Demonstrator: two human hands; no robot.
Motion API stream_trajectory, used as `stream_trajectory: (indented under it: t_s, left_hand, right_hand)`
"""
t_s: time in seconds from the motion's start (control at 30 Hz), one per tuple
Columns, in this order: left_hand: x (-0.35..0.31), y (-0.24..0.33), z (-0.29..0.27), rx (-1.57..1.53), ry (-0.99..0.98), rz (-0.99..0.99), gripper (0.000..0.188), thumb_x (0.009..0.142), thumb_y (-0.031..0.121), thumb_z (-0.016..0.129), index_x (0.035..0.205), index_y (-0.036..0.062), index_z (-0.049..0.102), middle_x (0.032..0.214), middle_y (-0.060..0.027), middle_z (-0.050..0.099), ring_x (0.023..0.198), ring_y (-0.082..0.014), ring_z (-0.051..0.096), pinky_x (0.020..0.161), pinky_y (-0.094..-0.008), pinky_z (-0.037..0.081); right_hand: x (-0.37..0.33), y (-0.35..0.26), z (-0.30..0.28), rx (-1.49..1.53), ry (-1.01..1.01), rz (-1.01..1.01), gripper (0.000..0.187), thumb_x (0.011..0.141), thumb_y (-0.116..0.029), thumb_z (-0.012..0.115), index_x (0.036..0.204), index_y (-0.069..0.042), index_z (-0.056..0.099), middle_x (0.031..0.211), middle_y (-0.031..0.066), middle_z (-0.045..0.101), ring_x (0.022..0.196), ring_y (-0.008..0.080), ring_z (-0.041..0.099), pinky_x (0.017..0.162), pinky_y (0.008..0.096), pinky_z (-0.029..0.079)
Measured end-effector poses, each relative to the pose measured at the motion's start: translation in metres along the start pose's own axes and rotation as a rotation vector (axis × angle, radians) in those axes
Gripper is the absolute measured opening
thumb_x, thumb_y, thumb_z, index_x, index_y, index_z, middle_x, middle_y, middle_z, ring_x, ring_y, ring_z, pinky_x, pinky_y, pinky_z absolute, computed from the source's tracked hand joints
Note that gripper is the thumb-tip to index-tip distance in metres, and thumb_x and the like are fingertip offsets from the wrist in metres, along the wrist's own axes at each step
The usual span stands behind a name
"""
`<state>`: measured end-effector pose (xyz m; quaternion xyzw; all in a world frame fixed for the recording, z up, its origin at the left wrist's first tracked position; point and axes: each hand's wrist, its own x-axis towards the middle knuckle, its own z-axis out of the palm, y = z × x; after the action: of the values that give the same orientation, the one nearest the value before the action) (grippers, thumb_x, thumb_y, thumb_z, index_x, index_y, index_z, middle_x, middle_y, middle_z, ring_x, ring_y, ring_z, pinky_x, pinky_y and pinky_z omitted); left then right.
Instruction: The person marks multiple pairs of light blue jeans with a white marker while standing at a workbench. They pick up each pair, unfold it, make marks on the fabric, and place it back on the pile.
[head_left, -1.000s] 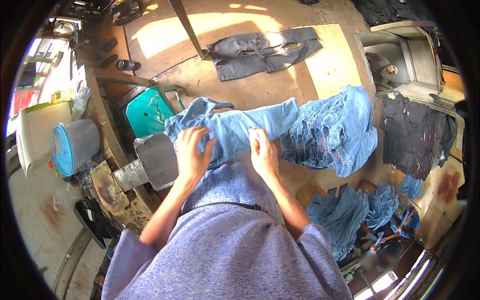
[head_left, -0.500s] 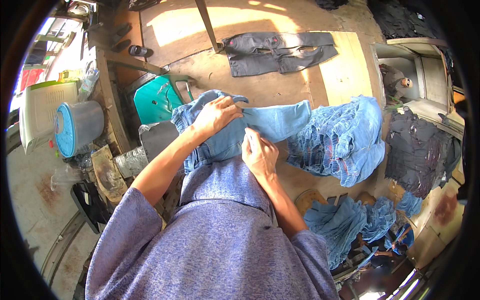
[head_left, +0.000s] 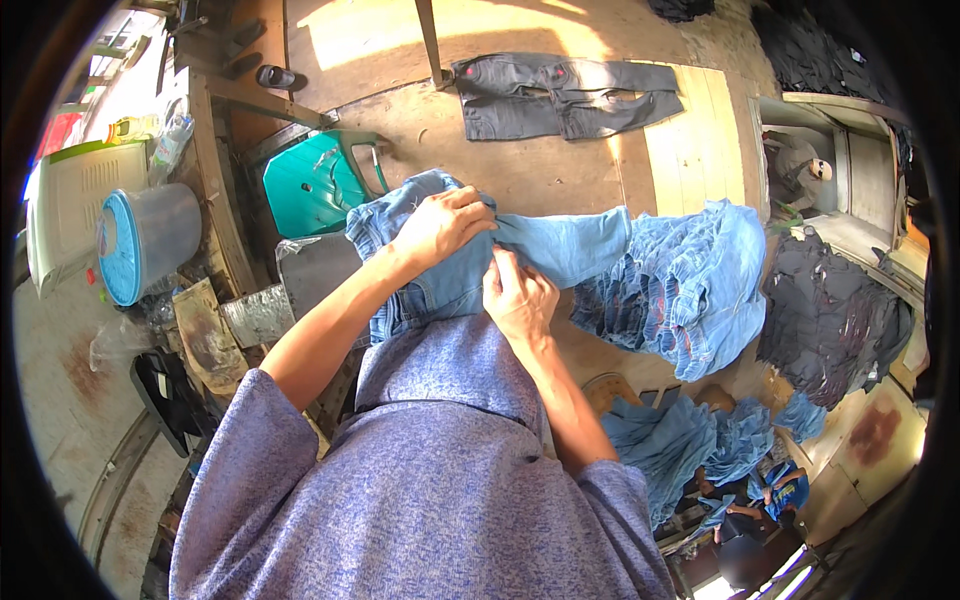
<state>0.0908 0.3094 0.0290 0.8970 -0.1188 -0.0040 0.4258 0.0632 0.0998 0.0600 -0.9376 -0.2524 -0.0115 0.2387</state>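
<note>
Gripping the light blue jeans [head_left: 450,280] at centre frame, my left hand [head_left: 440,225] is closed over the bunched waist end, fingers curled down into the cloth. A second ago both hands lay flat and apart on the denim; now the left has slid up toward the top of the garment and my right hand [head_left: 518,300] has drawn in just beside it, pinching the fabric near the middle seam. That tells me the smoothing is over and I am working one small spot near the waistband.

One leg of the jeans runs out to the right of centre, fairly flat, and ends at the heap of folded blue jeans [head_left: 690,285] at right. The waist part is rumpled under my fingers, pale washed denim with visible stitching. A green plastic chair [head_left: 315,185] sits upper left, a pair of dark jeans [head_left: 560,95] lies spread on the wooden board at top.
</note>
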Motion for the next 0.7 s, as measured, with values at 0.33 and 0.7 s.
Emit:
stream_trajectory:
  t_s: [0.33,0.7]
  left_hand:
    - [-0.001,-0.002,0.003,-0.015,0.064,0.038,0.016,0.095,0.023,0.079,0.099,0.0079,0.079,0.093,-0.0073,0.068,0.085,-0.0276,0.07,0.075,-0.0407,0.059]
    - [-0.005,0.001,0.005,-0.006,0.048,0.04,0.017,0.095,0.025,0.079,0.098,0.0076,0.078,0.093,-0.0075,0.067,0.085,-0.0279,0.07,0.075,-0.0412,0.059]
  right_hand:
    - [0.001,-0.003,-0.001,0.03,-0.022,0.058,0.022,0.094,-0.015,0.074,0.116,-0.013,0.073,0.072,0.01,0.075,0.062,0.0288,0.075,0.059,0.0406,0.06]
    - [-0.012,-0.01,-0.021,-0.012,-0.166,0.073,0.017,0.095,-0.014,0.073,0.112,-0.013,0.074,0.075,0.0111,0.077,0.062,0.0298,0.074,0.06,0.0427,0.059]
